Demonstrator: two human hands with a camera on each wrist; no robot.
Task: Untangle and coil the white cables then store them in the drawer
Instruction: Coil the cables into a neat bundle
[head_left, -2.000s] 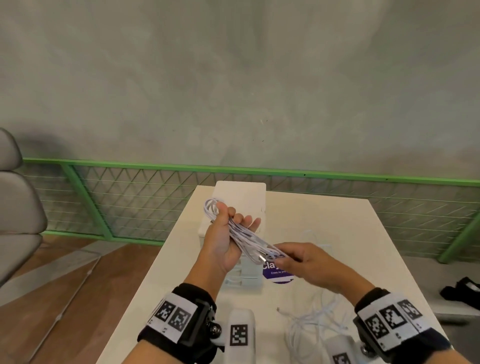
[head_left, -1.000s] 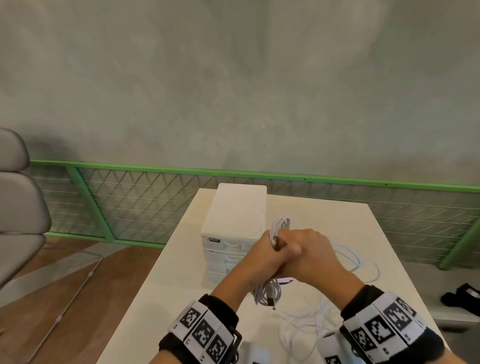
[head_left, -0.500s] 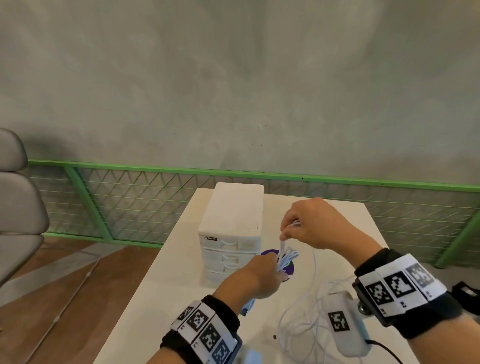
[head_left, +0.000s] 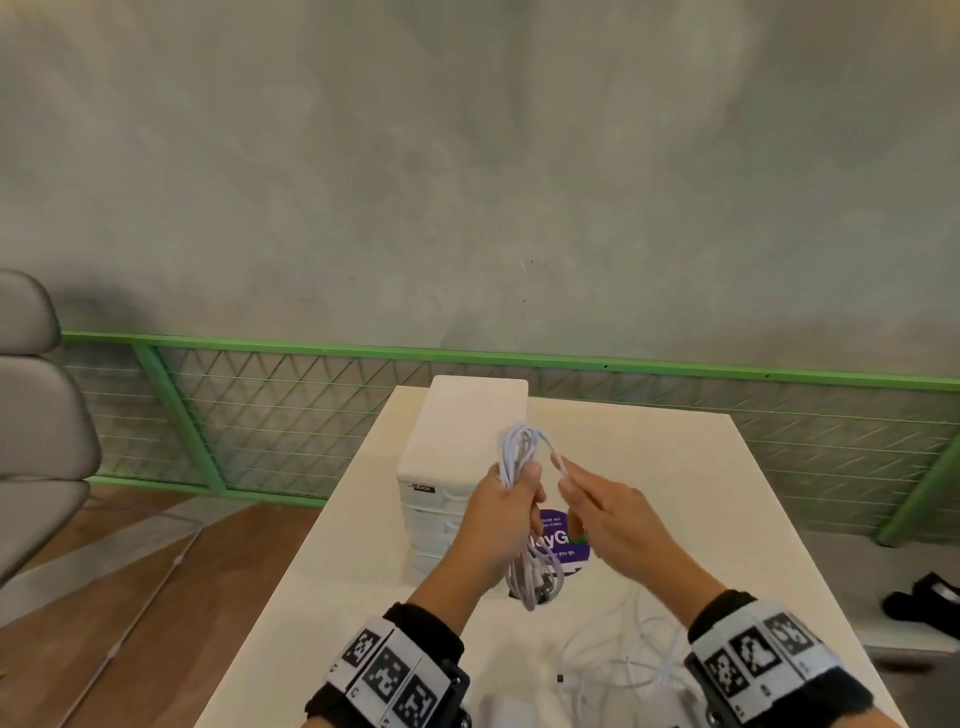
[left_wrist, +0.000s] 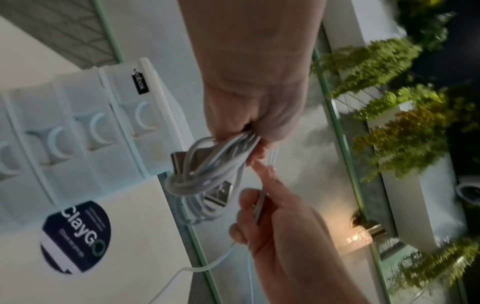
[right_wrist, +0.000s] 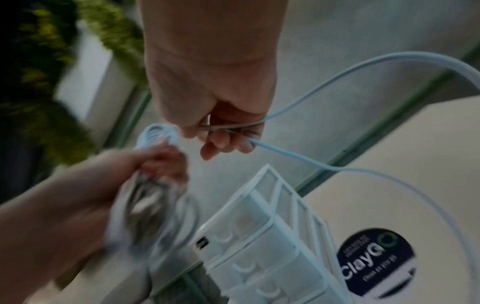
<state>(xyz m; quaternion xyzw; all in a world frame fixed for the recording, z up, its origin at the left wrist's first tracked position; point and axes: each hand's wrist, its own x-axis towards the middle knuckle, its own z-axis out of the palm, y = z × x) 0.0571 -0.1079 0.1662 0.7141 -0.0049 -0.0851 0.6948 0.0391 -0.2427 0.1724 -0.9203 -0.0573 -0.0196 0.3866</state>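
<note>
My left hand (head_left: 514, 496) grips a coiled bundle of white cable (head_left: 521, 449) by its middle, in front of the white drawer unit (head_left: 457, 441). Loops stick out above the fist and hang below it. In the left wrist view the coil (left_wrist: 207, 164) shows two metal USB plugs (left_wrist: 218, 195). My right hand (head_left: 567, 475) pinches the free strand (right_wrist: 285, 111) that runs off the coil's top loop, a few centimetres to the right of the left hand. All the drawers (left_wrist: 78, 123) look closed.
More loose white cables (head_left: 623, 670) lie tangled on the white table (head_left: 675, 493) by my right wrist. A round purple sticker (head_left: 563, 540) lies beside the drawer unit. A green mesh railing (head_left: 467, 358) runs behind the table, with a grey chair (head_left: 31, 415) at far left.
The left hand has lifted the coil up in front of the drawer unit. The right hand has come down from its raised pull and now sits close beside the left, still holding the strand.
</note>
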